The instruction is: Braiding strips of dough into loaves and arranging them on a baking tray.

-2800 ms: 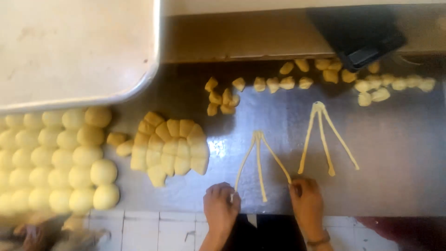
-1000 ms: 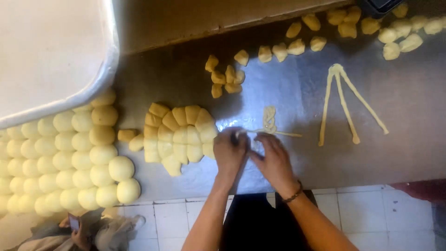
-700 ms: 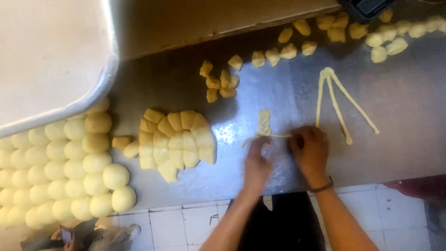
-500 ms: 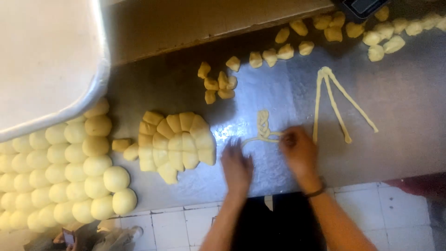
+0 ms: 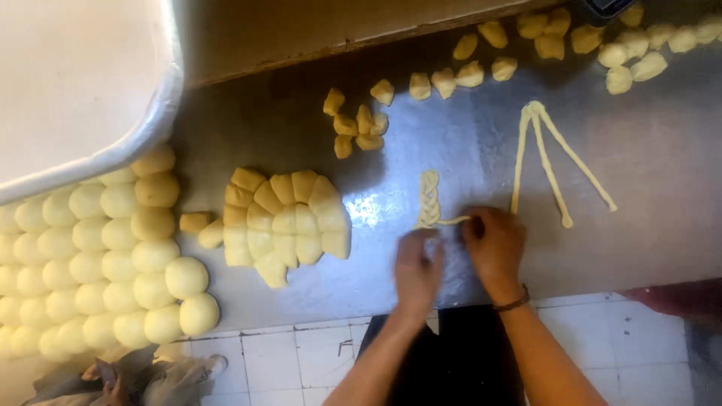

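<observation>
Head view: on the bench [image 5: 647, 173], the dough braid [image 5: 429, 197] at 12 o'clock of both hands looks about half plaited; left hand [image 5: 418, 267] and right hand [image 5: 494, 244] pinch its loose strands; another three-strand set [image 5: 547, 154] lies unbraided at 2 o'clock

Both hands, left hand [image 5: 418, 267] and right hand [image 5: 492, 244], gripped strand ends of a half-plaited dough braid [image 5: 429, 198] on the metal table [image 5: 662, 165].

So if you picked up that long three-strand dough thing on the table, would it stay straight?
Probably not. The three-strand dough piece has thin strands joined only at the top, so they would likely droop and swing. It looks soft, so it may stretch or tear, and could stick slightly to the metal table.
</observation>
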